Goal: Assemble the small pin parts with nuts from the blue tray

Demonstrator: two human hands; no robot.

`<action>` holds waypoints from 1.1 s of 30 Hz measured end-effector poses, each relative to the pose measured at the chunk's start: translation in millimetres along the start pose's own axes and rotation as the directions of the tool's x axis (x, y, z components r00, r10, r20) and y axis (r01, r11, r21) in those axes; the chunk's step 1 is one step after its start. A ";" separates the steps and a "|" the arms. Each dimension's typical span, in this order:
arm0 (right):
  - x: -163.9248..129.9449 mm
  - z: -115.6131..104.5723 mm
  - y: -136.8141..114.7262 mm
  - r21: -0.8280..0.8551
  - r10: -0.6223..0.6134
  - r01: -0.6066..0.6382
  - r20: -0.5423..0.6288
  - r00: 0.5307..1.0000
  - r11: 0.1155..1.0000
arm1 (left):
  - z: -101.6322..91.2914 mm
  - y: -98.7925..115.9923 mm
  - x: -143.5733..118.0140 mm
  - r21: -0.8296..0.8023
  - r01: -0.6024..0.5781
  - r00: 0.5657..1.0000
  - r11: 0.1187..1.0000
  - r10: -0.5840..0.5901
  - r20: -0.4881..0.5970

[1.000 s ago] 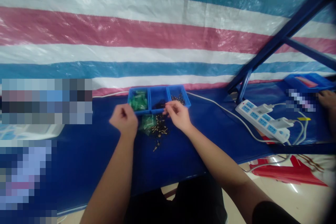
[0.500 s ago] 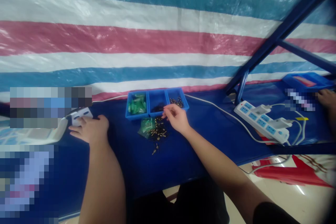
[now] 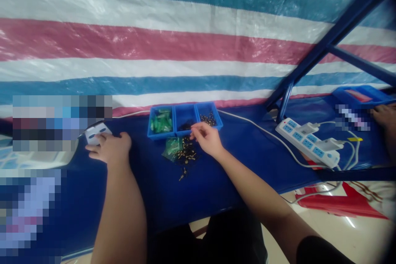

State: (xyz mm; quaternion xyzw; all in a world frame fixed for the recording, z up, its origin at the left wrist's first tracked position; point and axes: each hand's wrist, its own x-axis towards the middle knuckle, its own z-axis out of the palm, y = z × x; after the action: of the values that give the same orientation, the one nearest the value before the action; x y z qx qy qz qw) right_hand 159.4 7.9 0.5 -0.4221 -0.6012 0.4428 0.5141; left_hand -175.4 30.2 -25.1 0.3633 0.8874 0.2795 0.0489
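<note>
White piece: the 1 with 2 dark slots (image 3: pixel 99 128), lying on the worktop (image 3: pixel 198 192) over on the left, closer to the back edge than the front edge. It's right under the fingertips, with its far part poking out past them.
Left hand (image 3: pixel 113 148): palm down, fingers loosely fanned out, thumb sticking out to the right. Fingers overlap the near part of the white piece, not wrapped around it as far as I can see.
Right hand (image 3: pixel 208 138): fingers curled in, thumb close to the index finger, hanging by the near edge of the middle bin. Can't tell if the tips meet or pinch something tiny, sorry.
Blue bins: 3 in a row at the back edge of the worktop. Left bin (image 3: pixel 149 131) has green pieces (image 3: pixel 162 121), middle bin (image 3: pixel 185 113) has dark bits (image 3: pixel 184 125) just left of the right fingertips, right bin (image 3: pixel 219 122) has small metal parts (image 3: pixel 209 120).
Loose pile (image 3: pixel 188 155): brass-coloured and dark bits in front of the bins, just below the right fingertips, with a green packet (image 3: pixel 172 147) touching its left side.
Power strip (image 3: pixel 309 142): well off to the right, 2 white plugs in it.
Far right: another person's hand (image 3: pixel 384 115) near a blue tray (image 3: pixel 380 98).
</note>
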 end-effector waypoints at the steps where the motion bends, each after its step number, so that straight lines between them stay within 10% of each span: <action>1: -0.2 0.1 0.6 -0.002 -0.004 0.004 0.003 1.000 1.000 | -1.6 1.4 -1.0 -0.003 0.012 1.000 1.000 -0.012 -0.001; 6: 0.3 -0.3 4.8 0.002 -0.017 0.017 -0.004 1.000 1.000 | -15.0 21.7 -21.0 -0.024 0.035 0.990 0.999 -0.038 -0.134; 10: 2.9 -0.9 5.9 0.012 -0.001 0.001 -0.025 1.000 1.000 | -20.2 54.1 -59.5 -0.134 -0.227 0.929 0.965 0.173 -0.327; 14: 4.6 -1.5 1.7 0.051 0.019 -0.016 -0.050 0.999 0.999 | -14.7 86.2 -108.6 -0.290 -0.728 0.681 0.622 0.605 -0.412; 17: 4.4 -2.8 -2.8 0.089 0.016 -0.012 -0.044 0.999 0.996 | -6.7 101.9 -138.0 -0.352 -0.878 0.440 0.326 0.838 -0.322; 19: 4.2 -4.1 -4.8 0.114 -0.009 0.014 -0.049 0.999 0.993 | -1.0 107.1 -148.5 -0.385 -0.893 0.353 0.233 0.893 -0.278; 33: 1.6 -2.2 -4.4 0.152 -0.007 0.006 0.007 1.000 0.988 | 13.8 101.2 -142.1 -0.422 -0.854 0.451 0.306 0.839 -0.304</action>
State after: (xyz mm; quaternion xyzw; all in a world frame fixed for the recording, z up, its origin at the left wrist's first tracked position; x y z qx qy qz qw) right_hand 161.2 8.5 5.3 -0.3782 -0.5689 0.4873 0.5439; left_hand -5.1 -0.3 0.6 0.7415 0.4521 0.4954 -0.0208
